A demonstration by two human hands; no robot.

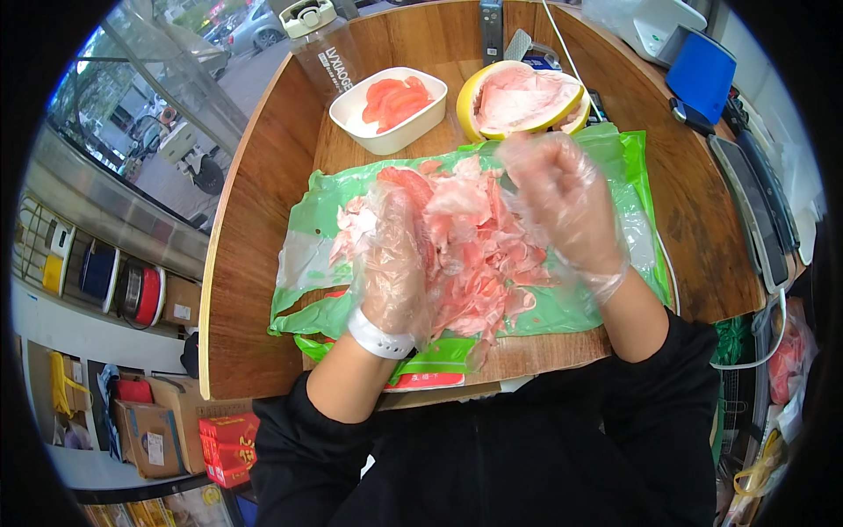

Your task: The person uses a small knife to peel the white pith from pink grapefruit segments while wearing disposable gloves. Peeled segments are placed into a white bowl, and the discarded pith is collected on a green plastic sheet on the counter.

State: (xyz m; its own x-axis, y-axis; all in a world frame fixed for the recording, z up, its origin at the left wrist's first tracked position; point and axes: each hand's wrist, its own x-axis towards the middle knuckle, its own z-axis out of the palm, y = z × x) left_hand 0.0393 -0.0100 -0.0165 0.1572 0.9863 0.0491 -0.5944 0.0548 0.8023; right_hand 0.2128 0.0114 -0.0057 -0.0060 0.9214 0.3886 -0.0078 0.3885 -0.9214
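Note:
My left hand (395, 277), in a clear plastic glove with a white band at the wrist, holds a pink pomelo segment (409, 184) above the green plastic bag (560, 316). My right hand (560, 191), also gloved and blurred, is raised over the bag's right side; whether its fingers hold anything cannot be told. Between and below the hands lies a heap of torn pink membrane peelings (481, 277). Behind them a white oval bowl (375, 141) holds peeled pomelo flesh (398, 102). To its right sits a hollow yellow pomelo rind (514, 99) with pink-white pith.
A clear water bottle (323, 53) stands behind the bowl, by the raised wooden edge (240, 230) of the desk. A white cable (579, 72) runs down past the rind. On the right edge lie a phone (751, 197) and a blue device (701, 76). Shelves with boxes (148, 428) stand at left.

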